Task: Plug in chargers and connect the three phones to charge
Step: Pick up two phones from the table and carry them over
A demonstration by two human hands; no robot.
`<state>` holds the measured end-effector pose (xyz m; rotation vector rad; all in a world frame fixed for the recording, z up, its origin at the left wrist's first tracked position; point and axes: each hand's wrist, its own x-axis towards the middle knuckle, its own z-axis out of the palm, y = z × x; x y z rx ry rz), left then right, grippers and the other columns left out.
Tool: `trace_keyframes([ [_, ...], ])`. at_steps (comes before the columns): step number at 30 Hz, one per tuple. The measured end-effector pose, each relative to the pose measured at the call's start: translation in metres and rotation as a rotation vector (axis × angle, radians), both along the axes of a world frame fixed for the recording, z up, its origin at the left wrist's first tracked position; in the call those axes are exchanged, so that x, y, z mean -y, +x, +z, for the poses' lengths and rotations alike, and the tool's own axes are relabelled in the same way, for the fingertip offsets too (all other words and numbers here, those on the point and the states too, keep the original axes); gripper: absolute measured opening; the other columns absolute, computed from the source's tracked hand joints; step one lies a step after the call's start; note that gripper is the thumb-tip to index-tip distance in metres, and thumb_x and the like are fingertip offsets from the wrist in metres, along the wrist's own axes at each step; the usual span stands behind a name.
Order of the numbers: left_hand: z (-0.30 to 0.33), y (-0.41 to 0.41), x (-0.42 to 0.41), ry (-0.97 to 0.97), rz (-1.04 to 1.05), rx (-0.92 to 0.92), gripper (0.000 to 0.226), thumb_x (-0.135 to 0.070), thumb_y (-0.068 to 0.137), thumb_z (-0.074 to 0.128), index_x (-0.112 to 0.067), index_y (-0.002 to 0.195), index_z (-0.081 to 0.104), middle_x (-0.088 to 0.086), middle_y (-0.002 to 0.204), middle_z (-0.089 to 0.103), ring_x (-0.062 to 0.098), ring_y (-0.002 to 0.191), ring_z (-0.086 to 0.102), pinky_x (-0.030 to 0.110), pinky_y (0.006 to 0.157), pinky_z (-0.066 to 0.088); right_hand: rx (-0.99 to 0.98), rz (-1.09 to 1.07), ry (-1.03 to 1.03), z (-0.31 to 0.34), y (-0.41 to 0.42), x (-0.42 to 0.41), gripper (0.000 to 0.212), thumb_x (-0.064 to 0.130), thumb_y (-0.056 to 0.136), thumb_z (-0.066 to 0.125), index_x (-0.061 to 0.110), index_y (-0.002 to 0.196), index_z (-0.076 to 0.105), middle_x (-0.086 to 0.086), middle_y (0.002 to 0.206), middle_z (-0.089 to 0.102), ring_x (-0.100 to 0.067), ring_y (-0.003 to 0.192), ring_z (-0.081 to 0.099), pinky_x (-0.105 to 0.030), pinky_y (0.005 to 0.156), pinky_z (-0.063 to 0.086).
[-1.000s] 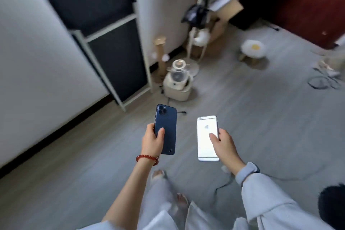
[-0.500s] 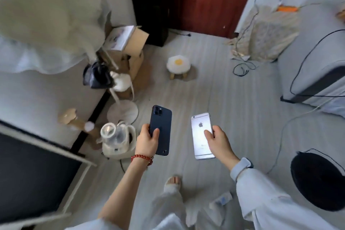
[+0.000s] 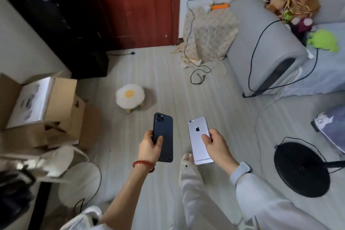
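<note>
Dark phone (image 3: 164,136) gripped in left hand (image 3: 149,147), silver phone (image 3: 198,142) in right hand (image 3: 217,145). Step: carrying. Next, probably: reach orange power strip (image 3: 219,6), connect cables (image 3: 197,77).

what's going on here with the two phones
A person stands in a room, holding a phone back-up in each hand. The left hand grips a dark blue phone; the right hand grips a silver phone. Neither has a cable attached. Loose cables lie on the floor ahead near an orange power strip.
</note>
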<state>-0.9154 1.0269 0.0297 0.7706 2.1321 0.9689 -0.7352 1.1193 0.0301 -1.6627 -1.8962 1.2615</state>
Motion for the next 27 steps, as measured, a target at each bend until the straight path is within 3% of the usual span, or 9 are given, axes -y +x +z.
trace_keyframes([
  [2,-0.002,-0.014,-0.061,-0.030,-0.022,-0.003,0.021,-0.018,0.088,0.050,-0.004,0.104,0.048,0.005,0.091,0.055,0.024,0.079,0.052,0.030,0.066,0.041,0.001,-0.037,-0.026,-0.003,-0.010,-0.058,0.012,0.018,0.089,0.049,0.015,0.079,0.045,0.007,0.061,0.046,-0.015,0.057,0.043,-0.014,0.046,0.031],
  [6,0.009,-0.043,-0.182,-0.044,-0.074,-0.001,0.023,-0.018,0.088,0.051,-0.004,0.105,0.047,0.004,0.090,0.055,0.024,0.078,0.053,0.033,0.066,0.045,0.010,-0.070,-0.006,0.007,-0.030,-0.168,0.029,0.017,0.089,0.050,0.023,0.065,0.036,0.008,0.057,0.041,-0.007,0.053,0.039,-0.016,0.045,0.030],
  [10,0.017,-0.068,-0.281,-0.011,-0.082,0.025,0.013,-0.017,0.088,0.051,-0.008,0.096,0.046,0.003,0.085,0.055,0.011,0.067,0.053,0.024,0.053,0.040,0.039,-0.099,-0.046,0.018,-0.051,-0.263,0.008,0.018,0.090,0.048,0.012,0.086,0.047,0.003,0.065,0.047,-0.019,0.066,0.045,-0.029,0.056,0.031],
  [12,0.013,-0.084,-0.328,-0.024,-0.082,0.028,0.014,-0.018,0.088,0.052,-0.008,0.096,0.045,0.001,0.083,0.053,0.004,0.064,0.049,0.020,0.049,0.037,0.014,-0.115,-0.058,0.019,-0.064,-0.309,0.012,0.018,0.091,0.047,0.008,0.096,0.051,0.001,0.071,0.050,-0.021,0.071,0.048,-0.028,0.063,0.033],
  [18,-0.007,-0.137,-0.476,-0.069,-0.090,0.058,0.022,-0.018,0.088,0.051,-0.004,0.105,0.047,0.004,0.090,0.054,0.015,0.072,0.050,0.020,0.050,0.037,0.043,-0.137,-0.082,0.002,-0.109,-0.446,0.006,0.017,0.092,0.044,0.012,0.089,0.046,0.004,0.066,0.046,-0.016,0.063,0.044,-0.023,0.051,0.032],
  [23,-0.014,-0.186,-0.618,-0.037,-0.145,0.087,0.022,-0.018,0.088,0.051,-0.004,0.104,0.047,0.005,0.092,0.054,0.021,0.078,0.051,0.020,0.049,0.037,0.080,-0.203,-0.099,-0.001,-0.155,-0.576,0.010,0.019,0.093,0.043,0.010,0.094,0.048,-0.005,0.079,0.052,-0.021,0.070,0.048,-0.026,0.052,0.033],
  [27,-0.001,-0.217,-0.721,-0.035,-0.202,0.071,0.024,-0.017,0.088,0.051,-0.002,0.106,0.047,0.006,0.091,0.053,0.021,0.076,0.050,0.020,0.050,0.038,0.068,-0.244,-0.100,0.011,-0.184,-0.667,0.015,0.016,0.092,0.044,0.005,0.098,0.050,-0.007,0.086,0.053,-0.024,0.078,0.049,-0.030,0.065,0.035],
])
